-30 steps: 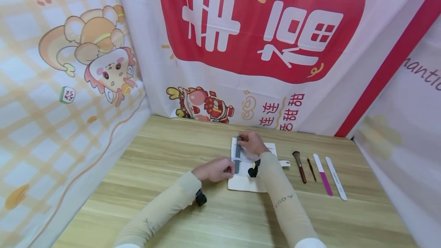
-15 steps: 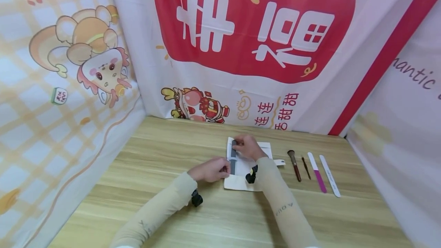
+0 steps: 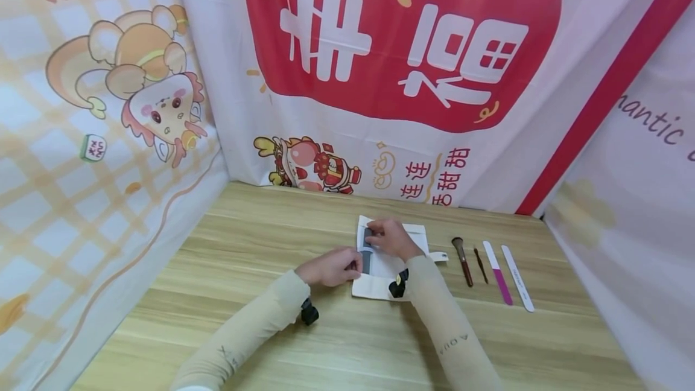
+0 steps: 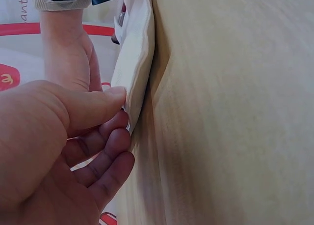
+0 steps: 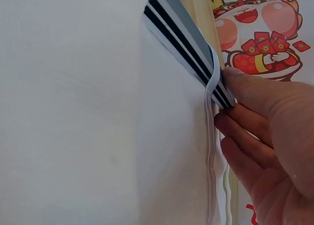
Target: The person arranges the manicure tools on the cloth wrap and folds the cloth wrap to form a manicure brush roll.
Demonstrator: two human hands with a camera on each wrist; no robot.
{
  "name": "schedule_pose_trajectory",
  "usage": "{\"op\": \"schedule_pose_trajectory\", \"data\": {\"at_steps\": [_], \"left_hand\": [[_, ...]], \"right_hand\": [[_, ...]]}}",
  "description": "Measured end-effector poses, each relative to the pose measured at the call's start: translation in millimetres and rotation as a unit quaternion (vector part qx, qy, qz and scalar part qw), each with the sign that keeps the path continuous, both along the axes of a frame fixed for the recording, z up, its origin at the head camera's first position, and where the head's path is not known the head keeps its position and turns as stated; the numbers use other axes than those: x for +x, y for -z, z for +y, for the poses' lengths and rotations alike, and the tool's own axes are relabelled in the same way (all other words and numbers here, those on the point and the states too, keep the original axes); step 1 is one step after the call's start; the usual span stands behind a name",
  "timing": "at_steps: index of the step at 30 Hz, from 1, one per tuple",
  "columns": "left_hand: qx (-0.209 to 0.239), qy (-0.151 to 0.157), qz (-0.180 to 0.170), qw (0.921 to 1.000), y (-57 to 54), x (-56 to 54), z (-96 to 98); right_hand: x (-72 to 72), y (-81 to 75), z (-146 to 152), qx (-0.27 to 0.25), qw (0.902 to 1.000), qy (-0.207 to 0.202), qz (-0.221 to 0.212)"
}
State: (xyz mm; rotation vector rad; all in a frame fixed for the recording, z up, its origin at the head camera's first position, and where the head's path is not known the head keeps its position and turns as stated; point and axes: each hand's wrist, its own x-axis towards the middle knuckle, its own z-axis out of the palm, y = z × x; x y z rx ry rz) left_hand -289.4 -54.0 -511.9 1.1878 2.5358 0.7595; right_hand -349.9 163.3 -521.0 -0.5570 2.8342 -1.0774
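Observation:
A white fabric pouch [image 3: 374, 288] lies unfolded on the table. Along its left side a grey nail file [image 3: 367, 261] runs beneath a white elastic band [image 5: 214, 72]; black stripes show along the file in the right wrist view. Thumb and fingers of my right hand [image 3: 392, 238] pinch the file's far end, close to the elastic. My left hand [image 3: 332, 267] pinches the pouch's left edge near its front corner, thumb on top and fingers curled below, as the left wrist view shows.
To the right of the pouch's snap tab [image 3: 438, 256] lie a makeup brush [image 3: 463, 262], a thin dark brown tool [image 3: 481, 265], a white and magenta nail file [image 3: 498, 273] and a white nail file [image 3: 518, 278]. Printed cloth [image 3: 228, 77] hangs around the wooden table [image 3: 260, 234].
My right hand has drawn the grey nail file toward me through the elastic, so its far end sits lower on the pouch. My left hand keeps its place at the edge.

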Motion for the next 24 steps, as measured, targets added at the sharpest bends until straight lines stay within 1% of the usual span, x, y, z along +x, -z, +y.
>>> {"op": "schedule_pose_trajectory", "data": {"at_steps": [4, 7, 10, 12, 15, 16, 20, 24], "left_hand": [[0.000, 0.000, 0.004, 1.0000, 2.6, -0.2, 0.0], [-0.003, 0.000, -0.002, 1.0000, 3.4, -2.0, 0.0], [-0.002, -0.002, -0.021, 0.9998, 2.1, -5.2, 1.1], [-0.001, -0.005, -0.034, 0.9994, 0.1, -8.0, 3.1], [0.007, -0.007, -0.045, 0.9989, -2.6, -12.3, 7.5], [0.008, -0.007, -0.041, 0.9991, -3.2, -13.7, 9.3], [0.017, 0.000, -0.013, 0.9998, -5.6, -17.4, 18.1], [0.020, 0.001, 0.025, 0.9995, -6.0, -20.8, 26.5]], "right_hand": [[2.1, 0.8, -1, 0.002, 0.9999, 0.003, -0.014], [2.3, 0.6, 0, 0.008, 0.9997, 0.000, -0.022], [3.0, -3.5, 6, 0.020, 0.9995, -0.002, -0.026], [4.7, -9.8, 15, 0.033, 0.9991, -0.002, -0.026], [8.6, -21.5, 37, 0.058, 0.9982, -0.004, -0.013], [10.2, -25.6, 46, 0.065, 0.9979, -0.004, -0.006], [18.9, -40.9, 87, 0.085, 0.9961, -0.006, 0.024], [31.1, -53.0, 134, 0.091, 0.9954, 0.008, 0.028]]}}
